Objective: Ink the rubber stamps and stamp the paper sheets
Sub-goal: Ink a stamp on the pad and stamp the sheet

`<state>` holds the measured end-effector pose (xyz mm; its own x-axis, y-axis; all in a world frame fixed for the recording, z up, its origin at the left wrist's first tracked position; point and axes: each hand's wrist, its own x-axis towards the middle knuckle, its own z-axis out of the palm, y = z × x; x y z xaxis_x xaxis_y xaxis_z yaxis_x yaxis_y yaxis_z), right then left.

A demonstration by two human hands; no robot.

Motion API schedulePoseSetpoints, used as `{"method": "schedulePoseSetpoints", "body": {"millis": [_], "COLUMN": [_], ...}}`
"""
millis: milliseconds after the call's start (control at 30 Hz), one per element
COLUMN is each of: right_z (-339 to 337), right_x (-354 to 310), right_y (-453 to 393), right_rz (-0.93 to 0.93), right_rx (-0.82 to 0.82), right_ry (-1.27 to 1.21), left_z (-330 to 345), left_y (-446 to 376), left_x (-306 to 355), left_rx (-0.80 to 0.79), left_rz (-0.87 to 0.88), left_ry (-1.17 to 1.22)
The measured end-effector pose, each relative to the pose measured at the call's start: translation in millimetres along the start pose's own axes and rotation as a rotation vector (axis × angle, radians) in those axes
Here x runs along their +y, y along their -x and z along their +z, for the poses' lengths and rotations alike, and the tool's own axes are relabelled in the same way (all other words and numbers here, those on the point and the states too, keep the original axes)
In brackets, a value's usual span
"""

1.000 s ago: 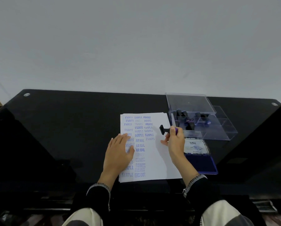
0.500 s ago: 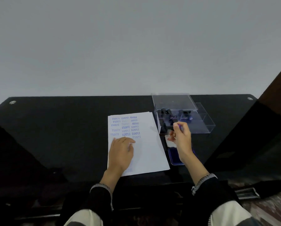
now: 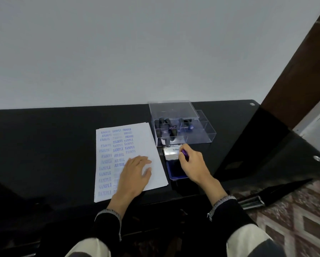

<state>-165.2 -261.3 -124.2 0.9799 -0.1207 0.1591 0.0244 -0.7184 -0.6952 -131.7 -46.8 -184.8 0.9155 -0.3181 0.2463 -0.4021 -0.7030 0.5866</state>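
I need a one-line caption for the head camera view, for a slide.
Right hand presses a purple-ended rubber stamp onto the open blue ink pad; left hand flat on the stamped white paper sheet.

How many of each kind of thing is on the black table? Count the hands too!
Hands: 2, the left hand flat on the paper and the right hand holding a stamp
Paper stacks: 1
Ink pads: 1
Clear boxes: 1, with more stamps inside, too jumbled to count
Stamps in hand: 1
Total: 6
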Motion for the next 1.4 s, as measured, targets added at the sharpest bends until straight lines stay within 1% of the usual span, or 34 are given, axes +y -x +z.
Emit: {"method": "schedulePoseSetpoints", "body": {"millis": [167,533,767,1167,1400], "right_z": [5,13,12,14,19], "right_x": [-2,-1,-3,-4,2], "right_y": [-2,-3,-5,-8,1], "right_rz": [-0.065,-0.102,-0.118,-0.079,-0.080], "right_rx": [-0.023,-0.052,-0.068,-0.104,-0.069], "right_ry": [0.151,0.290,0.332,0.377,0.348], "left_z": [1,0,-1,0,1], "left_y": [2,3,3,2,2], "left_x": [1,1,2,1,0], "left_rx": [0.017,0.020,0.018,0.014,0.014], "left_rz": [-0.004,-0.012,-0.012,-0.016,-0.019], "left_ry": [0.003,-0.004,-0.014,-0.010,-0.004]}}
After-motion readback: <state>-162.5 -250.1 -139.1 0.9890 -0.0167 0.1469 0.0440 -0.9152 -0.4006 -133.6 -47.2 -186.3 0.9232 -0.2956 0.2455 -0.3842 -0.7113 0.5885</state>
